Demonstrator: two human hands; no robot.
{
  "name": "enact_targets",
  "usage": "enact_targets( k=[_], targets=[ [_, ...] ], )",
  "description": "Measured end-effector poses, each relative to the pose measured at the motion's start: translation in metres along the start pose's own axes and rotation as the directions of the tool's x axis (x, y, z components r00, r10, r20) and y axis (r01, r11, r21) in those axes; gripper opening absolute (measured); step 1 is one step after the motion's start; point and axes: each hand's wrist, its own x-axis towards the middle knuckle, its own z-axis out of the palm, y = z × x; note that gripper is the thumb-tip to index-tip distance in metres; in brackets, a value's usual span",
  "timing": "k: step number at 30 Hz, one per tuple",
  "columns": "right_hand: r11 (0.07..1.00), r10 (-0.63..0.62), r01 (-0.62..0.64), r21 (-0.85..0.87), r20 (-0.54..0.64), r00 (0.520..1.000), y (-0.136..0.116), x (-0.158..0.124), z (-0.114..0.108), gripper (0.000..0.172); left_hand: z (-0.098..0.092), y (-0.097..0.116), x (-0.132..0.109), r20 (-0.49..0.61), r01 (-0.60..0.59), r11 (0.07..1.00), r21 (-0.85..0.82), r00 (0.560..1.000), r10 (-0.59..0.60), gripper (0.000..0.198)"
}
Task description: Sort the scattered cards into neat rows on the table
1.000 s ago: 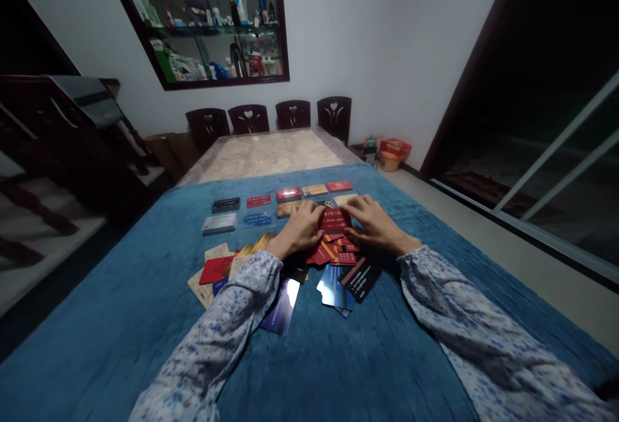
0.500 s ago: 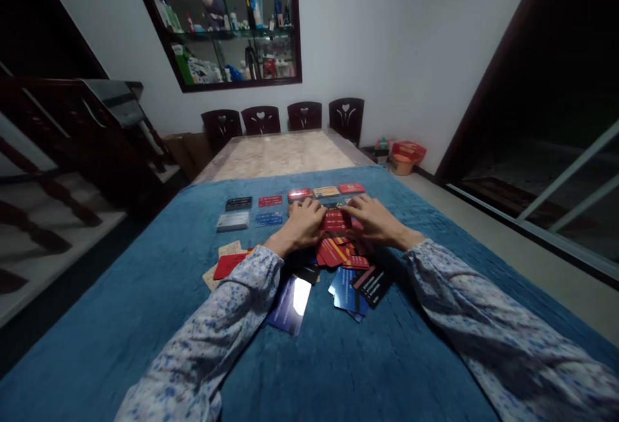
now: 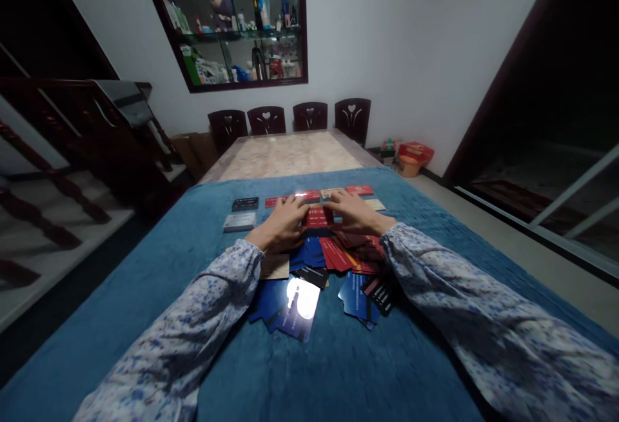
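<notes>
Both hands meet over a red card (image 3: 318, 217) on a blue quilted cloth (image 3: 145, 306). My left hand (image 3: 279, 224) grips its left edge, fingers curled. At the card's right edge my right hand (image 3: 352, 211) pinches it the same way. Under and before my wrists lies a loose heap of red, blue and black cards (image 3: 338, 261). A glossy blue card (image 3: 300, 302) at the near side reflects a light. Beyond my hands, cards sit in neat rows: a black one (image 3: 245, 203), a grey one (image 3: 240, 221), a red one (image 3: 359, 190).
The cloth covers the near part of a long table; bare marbled tabletop (image 3: 285, 154) runs on to several dark chairs (image 3: 265, 119) at the wall. A glass wall cabinet (image 3: 232, 22) hangs above. Dark stairs (image 3: 58, 170) rise on the left; a sliding glass door (image 3: 556, 202) is right.
Both hands have moved away from me toward the card rows, still on the red card. The view has shifted, so the loose heap now lies nearer under my forearms.
</notes>
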Motion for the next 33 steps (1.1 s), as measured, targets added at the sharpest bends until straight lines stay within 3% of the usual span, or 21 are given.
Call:
enact_targets(
  k=[15,19,25,33],
  targets=[
    [0.999,-0.043,0.043,-0.008,0.022,0.999,-0.018,0.077,0.000,0.044,0.002,-0.062,-0.015,0.010,0.103,0.994,0.048,0.995,-0.103,0.039],
    [0.999,-0.040,0.041,-0.015,0.037,0.998,-0.021,0.097,0.002,0.036,0.006,-0.077,-0.013,0.005,0.126,0.991,0.040,0.992,-0.126,0.031],
    [0.999,-0.031,0.030,0.015,0.068,0.997,-0.024,0.122,0.006,0.029,0.013,-0.095,-0.009,0.045,0.197,0.980,0.035,0.979,-0.199,0.035],
    [1.000,-0.025,0.027,-0.013,0.120,0.992,-0.027,0.148,0.010,0.032,0.025,-0.113,0.001,0.086,0.239,0.970,0.042,0.966,-0.242,0.039]
  ],
)
